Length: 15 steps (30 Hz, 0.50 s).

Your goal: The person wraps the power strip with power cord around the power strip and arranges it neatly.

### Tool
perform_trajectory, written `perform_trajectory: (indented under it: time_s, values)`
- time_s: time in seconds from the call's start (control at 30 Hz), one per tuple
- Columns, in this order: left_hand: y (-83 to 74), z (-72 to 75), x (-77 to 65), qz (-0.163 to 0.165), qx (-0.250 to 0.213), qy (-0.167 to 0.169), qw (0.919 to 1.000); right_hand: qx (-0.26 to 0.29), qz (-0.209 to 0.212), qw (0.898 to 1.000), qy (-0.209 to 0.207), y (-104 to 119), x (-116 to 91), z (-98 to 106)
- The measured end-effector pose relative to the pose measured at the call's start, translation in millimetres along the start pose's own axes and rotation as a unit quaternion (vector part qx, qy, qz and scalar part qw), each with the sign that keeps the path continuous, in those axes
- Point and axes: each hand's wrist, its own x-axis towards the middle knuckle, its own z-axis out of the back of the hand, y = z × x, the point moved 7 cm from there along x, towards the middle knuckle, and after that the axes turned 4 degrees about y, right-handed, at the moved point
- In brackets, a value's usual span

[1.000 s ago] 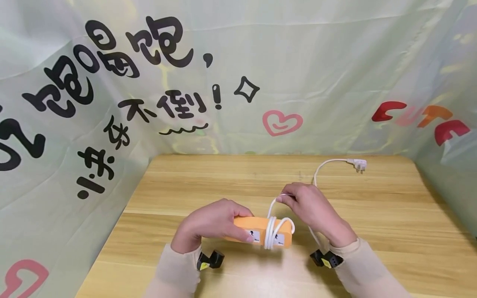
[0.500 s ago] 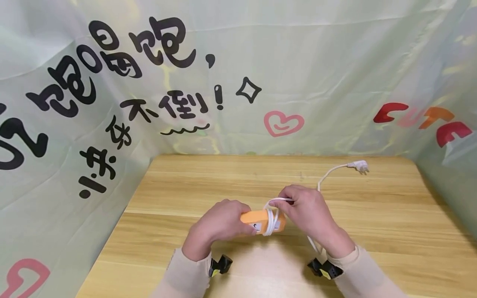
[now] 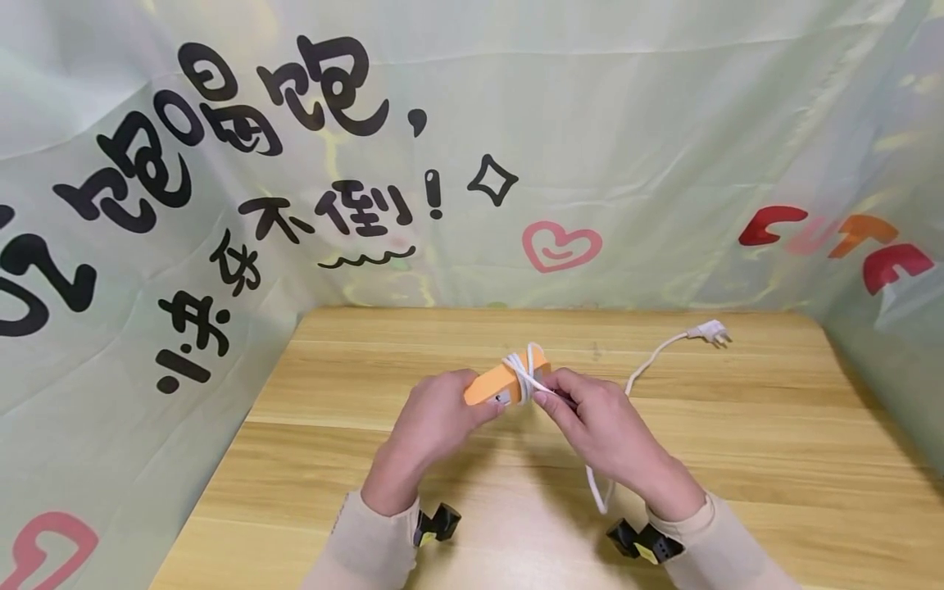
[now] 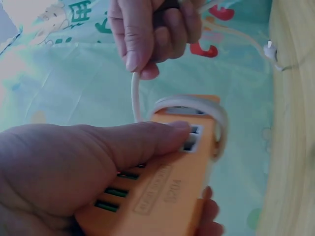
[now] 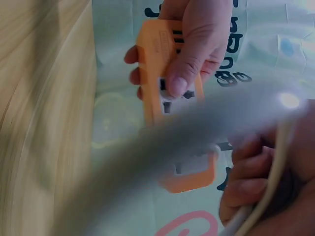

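Observation:
My left hand [image 3: 438, 418] grips an orange power strip [image 3: 488, 383] by one end, held up over the table and slanting up to the right. In the left wrist view, its thumb lies across the strip's [image 4: 172, 196] face, by a row of USB ports. White cord [image 3: 526, 389] is wound in several turns round the strip's far end. My right hand [image 3: 615, 426], close beside that end, pinches the cord between thumb and forefinger. Something dark [image 4: 165, 12] shows inside its curled fingers. Slack cord hangs below the right hand in a narrow loop [image 3: 599, 496].
The cord's white plug [image 3: 712, 332] lies near the back right of the wooden table [image 3: 354, 360]. Cloth walls [image 3: 664, 147] with printed writing enclose the table at the back and sides. A black wrist camera [image 3: 437, 524] sits at each cuff.
The left hand has raised the power strip away from me and tilted its wrapped end upward. The right hand has drawn the cord across the strip's front, and a slack loop now hangs below it.

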Motion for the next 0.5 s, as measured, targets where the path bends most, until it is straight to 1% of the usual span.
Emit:
perform_trajectory:
  time_s: [0.13,0.3,0.4,0.5]
  values:
    - [-1.1,9.8,-0.3,0.002,-0.015,-0.042,0.999,0.002,0.0,1.0,0.019,0.0,-0.2,-2.2]
    - [1.4,23.4,-1.6,0.018,-0.044,-0.097,0.9942,0.003,0.006,0.999,0.038,1.3,-0.1,-4.2]
    - [3.5,27.3,-2.5,0.024,-0.066,-0.111,0.9912,0.001,-0.006,0.999,0.053,0.7,-0.1,-5.3]
    - [4.5,29.9,-3.2,0.024,-0.084,-0.123,0.9886,-0.012,-0.027,0.997,0.069,-1.2,-0.3,-5.7]
